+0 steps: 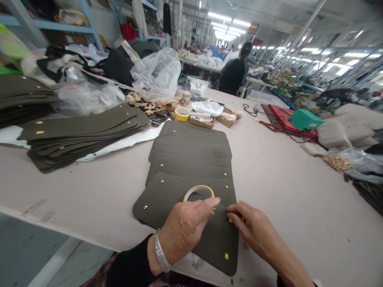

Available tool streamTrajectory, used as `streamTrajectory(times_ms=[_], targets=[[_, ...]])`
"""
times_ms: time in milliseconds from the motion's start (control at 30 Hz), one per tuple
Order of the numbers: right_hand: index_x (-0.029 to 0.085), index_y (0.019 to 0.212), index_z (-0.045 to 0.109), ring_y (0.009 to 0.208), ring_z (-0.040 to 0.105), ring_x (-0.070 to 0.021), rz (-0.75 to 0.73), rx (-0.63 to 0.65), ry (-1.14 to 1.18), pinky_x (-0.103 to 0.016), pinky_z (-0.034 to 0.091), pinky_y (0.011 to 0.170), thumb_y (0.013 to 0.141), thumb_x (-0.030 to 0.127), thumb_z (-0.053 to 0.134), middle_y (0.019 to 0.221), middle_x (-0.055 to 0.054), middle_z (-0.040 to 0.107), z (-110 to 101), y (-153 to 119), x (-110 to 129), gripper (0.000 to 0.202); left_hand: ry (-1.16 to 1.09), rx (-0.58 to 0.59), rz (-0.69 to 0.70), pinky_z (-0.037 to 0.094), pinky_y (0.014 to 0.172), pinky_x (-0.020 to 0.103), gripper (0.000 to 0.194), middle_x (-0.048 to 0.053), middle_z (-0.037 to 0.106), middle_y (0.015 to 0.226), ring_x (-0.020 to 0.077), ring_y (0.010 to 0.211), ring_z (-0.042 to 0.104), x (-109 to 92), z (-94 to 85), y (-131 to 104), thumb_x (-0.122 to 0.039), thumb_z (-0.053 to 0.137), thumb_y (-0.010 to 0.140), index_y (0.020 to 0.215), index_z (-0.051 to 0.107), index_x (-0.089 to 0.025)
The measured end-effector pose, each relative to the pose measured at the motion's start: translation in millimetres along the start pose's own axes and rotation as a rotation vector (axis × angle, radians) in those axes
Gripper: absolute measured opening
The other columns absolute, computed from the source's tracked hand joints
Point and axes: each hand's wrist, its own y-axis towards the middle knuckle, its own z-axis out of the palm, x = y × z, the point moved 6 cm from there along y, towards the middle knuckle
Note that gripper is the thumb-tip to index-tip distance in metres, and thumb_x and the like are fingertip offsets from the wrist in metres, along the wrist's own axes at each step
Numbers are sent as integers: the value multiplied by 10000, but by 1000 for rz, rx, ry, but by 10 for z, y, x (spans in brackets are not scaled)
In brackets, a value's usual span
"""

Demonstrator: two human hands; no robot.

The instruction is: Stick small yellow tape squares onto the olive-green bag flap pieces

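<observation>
Above the pale, flat table (278,191), my braceleted left hand (187,223) slants inward, fingers curled around a yellow-edged tape roll (199,188). My right hand (249,221) angles in opposite, fingertips bunched on the dark olive, round-cornered fabric panel's (214,239) edge, beside a small yellow tape piece (230,220).

The left hand (186,223) hides the lower part of the tape roll (199,187).

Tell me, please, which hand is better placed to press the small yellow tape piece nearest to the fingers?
Right, I think: the right hand is at the edge of the dark panel, beside that tape piece, while the left hand seems to hold a tape roll.
</observation>
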Motion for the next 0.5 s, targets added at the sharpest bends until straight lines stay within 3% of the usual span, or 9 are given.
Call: streamTrajectory(times_ms=[67, 133, 300, 400, 500], targets=[[208, 955, 631, 752, 639, -148, -97, -193, 106, -253, 493, 683, 899, 222, 502, 864, -36, 682, -89, -55, 144, 142, -8, 16, -11, 542, 752, 244, 399, 41, 688, 1006, 141, 822, 672, -23, 4, -11, -223, 412, 967, 1361, 355, -208], [208, 1021, 611, 819, 641, -148, -228, -292, 154, -250, 508, 734, 897, 189, 511, 929, -48, 682, -120, -95, 321, 160, 0, 35, -35, 547, 719, 254, 435, 32, 695, 968, 147, 775, 673, -32, 31, -28, -248, 406, 969, 1391, 306, -207], [205, 1015, 588, 835, 628, -153, -449, -297, 90, -273, 525, 753, 894, 91, 466, 906, -60, 665, -36, -116, 623, 206, 51, 39, -29, 533, 701, 274, 385, 24, 697, 929, 167, 766, 675, -100, 63, -54, -264, 400, 974, 1347, 325, -205], [201, 929, 574, 743, 613, -146, -480, -324, 29, -270, 525, 689, 881, 78, 463, 798, -46, 646, 20, -135, 618, 173, 87, 49, -23, 506, 634, 260, 248, 9, 680, 837, 163, 698, 657, -147, 51, -58, -233, 377, 974, 1215, 426, -202], [197, 884, 560, 676, 599, -141, -503, -385, -21, -254, 514, 628, 849, 58, 489, 733, -38, 631, 58, -192, 586, 160, 79, 135, -34, 482, 626, 243, 142, -8, 650, 787, 151, 702, 642, -154, 80, -74, -188, 370, 966, 1035, 493, -210]])
